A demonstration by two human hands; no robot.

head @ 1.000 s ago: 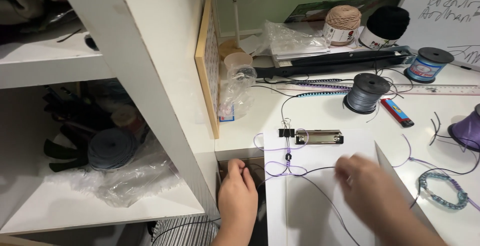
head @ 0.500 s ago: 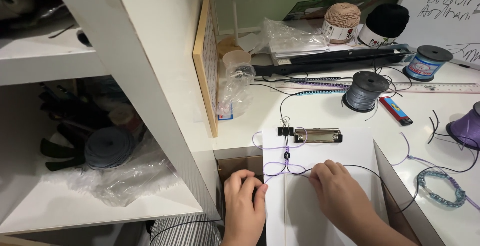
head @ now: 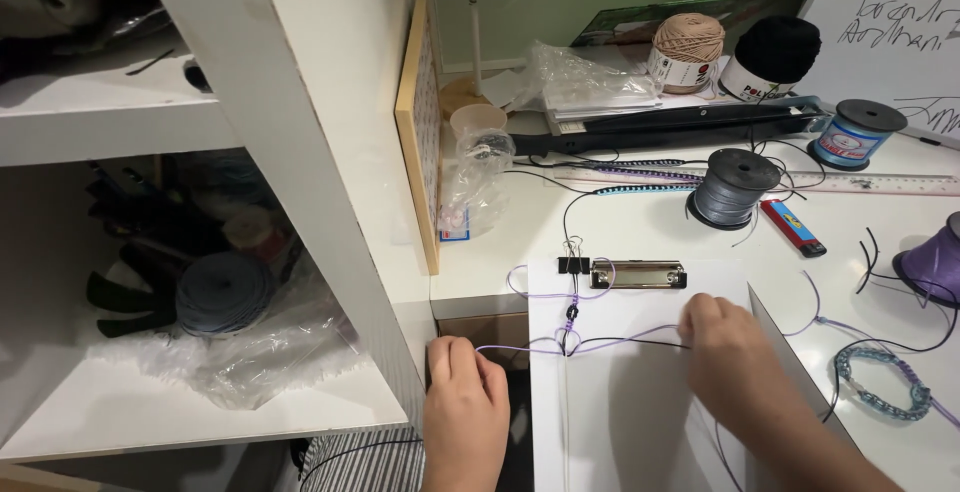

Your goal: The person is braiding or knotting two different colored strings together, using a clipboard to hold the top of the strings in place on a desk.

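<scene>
Fingers of both the left hand [head: 465, 407] and right hand [head: 735, 352] were pinched on lilac cord [head: 620, 337], stretched sideways from 1 knot [head: 568, 337] on the clipboard [head: 640, 402], below its metal clip [head: 637, 273].

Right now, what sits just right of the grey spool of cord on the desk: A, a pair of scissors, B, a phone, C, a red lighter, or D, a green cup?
C: a red lighter lies flat on the desk beside the grey spool.

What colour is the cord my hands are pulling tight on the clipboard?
Light purple cord, knotted around a black strand; seen in the head view.
</scene>
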